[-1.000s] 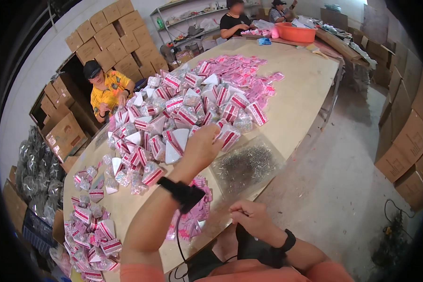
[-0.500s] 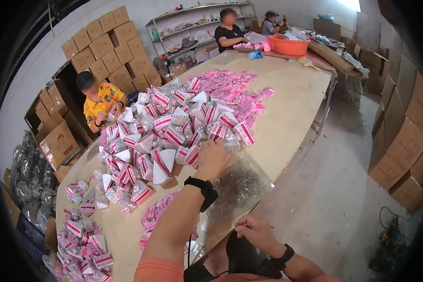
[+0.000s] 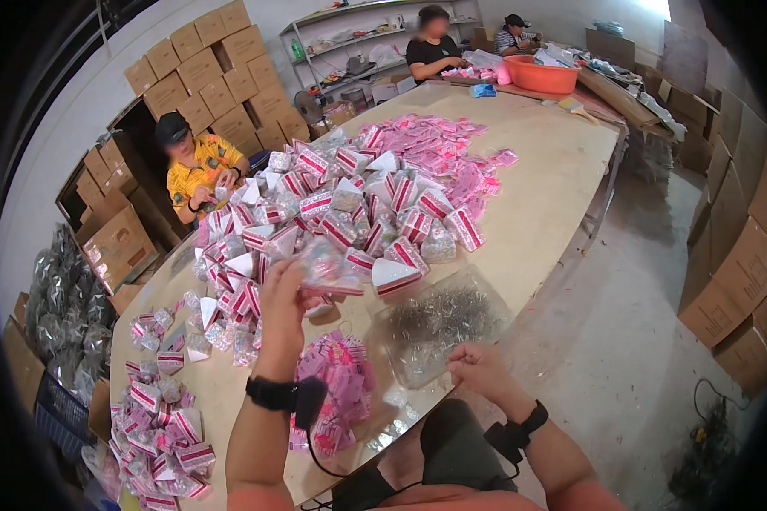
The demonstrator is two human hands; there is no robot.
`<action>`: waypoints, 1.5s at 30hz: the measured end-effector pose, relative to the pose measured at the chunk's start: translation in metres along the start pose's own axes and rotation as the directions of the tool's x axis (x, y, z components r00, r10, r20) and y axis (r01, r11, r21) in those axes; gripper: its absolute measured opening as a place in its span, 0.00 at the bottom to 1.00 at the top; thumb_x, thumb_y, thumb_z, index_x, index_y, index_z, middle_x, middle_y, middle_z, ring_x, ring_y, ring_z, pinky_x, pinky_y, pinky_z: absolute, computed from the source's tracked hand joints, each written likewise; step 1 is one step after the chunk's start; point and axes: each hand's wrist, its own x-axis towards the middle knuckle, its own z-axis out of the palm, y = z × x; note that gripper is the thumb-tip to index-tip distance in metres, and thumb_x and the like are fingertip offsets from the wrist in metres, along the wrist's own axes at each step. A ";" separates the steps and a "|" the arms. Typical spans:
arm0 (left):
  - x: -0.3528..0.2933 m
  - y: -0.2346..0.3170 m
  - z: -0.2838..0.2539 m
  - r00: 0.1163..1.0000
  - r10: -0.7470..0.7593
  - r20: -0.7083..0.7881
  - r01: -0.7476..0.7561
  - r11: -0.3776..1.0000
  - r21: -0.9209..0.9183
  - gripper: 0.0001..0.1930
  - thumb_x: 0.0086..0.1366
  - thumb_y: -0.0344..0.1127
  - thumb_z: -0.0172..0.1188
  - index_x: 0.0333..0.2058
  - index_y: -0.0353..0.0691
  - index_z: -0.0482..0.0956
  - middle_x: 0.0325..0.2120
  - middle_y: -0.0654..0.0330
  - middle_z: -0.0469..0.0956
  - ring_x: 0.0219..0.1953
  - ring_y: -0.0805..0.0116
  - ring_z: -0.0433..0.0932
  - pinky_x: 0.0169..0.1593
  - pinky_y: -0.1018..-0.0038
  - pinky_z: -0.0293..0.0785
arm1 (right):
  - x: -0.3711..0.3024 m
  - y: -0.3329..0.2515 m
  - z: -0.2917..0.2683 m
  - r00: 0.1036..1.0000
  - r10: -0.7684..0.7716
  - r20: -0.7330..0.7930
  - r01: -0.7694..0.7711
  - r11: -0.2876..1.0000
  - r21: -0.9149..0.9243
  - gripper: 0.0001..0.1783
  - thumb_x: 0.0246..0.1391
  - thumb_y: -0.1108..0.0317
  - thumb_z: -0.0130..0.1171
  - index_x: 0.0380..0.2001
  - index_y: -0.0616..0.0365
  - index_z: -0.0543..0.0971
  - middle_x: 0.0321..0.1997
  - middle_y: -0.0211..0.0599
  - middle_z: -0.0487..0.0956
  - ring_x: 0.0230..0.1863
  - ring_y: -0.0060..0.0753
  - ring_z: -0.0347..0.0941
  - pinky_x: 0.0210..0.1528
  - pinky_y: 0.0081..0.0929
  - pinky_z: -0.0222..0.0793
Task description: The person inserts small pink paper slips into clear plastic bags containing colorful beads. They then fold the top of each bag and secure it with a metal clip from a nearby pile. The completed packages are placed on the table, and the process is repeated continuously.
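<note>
My left hand (image 3: 281,300) is closed on a clear packet (image 3: 325,262) with a pink and white edge, lifted over the near side of a big heap of similar packets (image 3: 315,204); the packet is blurred. My right hand (image 3: 479,372) is by the near table edge, fingers pressed together in a pinch; whatever they hold, if anything, is hidden. Just beyond it lies a shallow clear tray (image 3: 418,375) with many thin, dark, shiny metal bits (image 3: 439,319). Between my forearms rests a pile of flat pink printed cards (image 3: 334,383).
A smaller packet pile (image 3: 158,426) lies at the near left of the table (image 3: 520,213). More pink cards (image 3: 435,145) spread beyond the heap. One person in yellow (image 3: 204,170) sits at the left; two others work far back near an orange tub (image 3: 541,75). Cartons (image 3: 724,247) line the right.
My left hand has drawn back leftward from the heap, with a packet now in it. My right hand has risen toward the tray's near corner. The whole view has shifted slightly.
</note>
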 end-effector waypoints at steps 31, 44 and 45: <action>-0.202 -0.002 -0.080 0.974 0.031 -0.225 -0.136 0.872 -0.470 0.31 0.51 0.25 0.59 0.53 0.33 0.56 0.47 0.55 0.66 0.49 0.66 0.68 0.54 0.69 0.63 | -0.061 -0.098 0.199 0.697 -0.544 0.467 0.705 0.640 -0.306 0.09 0.47 0.74 0.54 0.33 0.66 0.74 0.29 0.45 0.76 0.29 0.37 0.74 0.32 0.26 0.69; -0.214 0.001 -0.084 0.911 0.146 -0.385 -0.290 0.892 -0.348 0.31 0.50 0.27 0.61 0.52 0.33 0.58 0.46 0.56 0.68 0.48 0.66 0.68 0.53 0.70 0.64 | -0.062 -0.101 0.223 0.592 -0.617 0.519 0.804 0.500 -0.321 0.07 0.47 0.76 0.53 0.32 0.65 0.74 0.27 0.46 0.75 0.28 0.43 0.74 0.30 0.29 0.69; -0.214 0.001 -0.084 0.907 0.163 -0.389 -0.305 0.890 -0.339 0.31 0.50 0.27 0.62 0.52 0.33 0.57 0.46 0.56 0.67 0.48 0.66 0.68 0.53 0.70 0.63 | -0.062 -0.102 0.222 0.590 -0.613 0.526 0.805 0.493 -0.330 0.07 0.46 0.76 0.53 0.32 0.65 0.74 0.27 0.46 0.76 0.28 0.43 0.74 0.30 0.30 0.69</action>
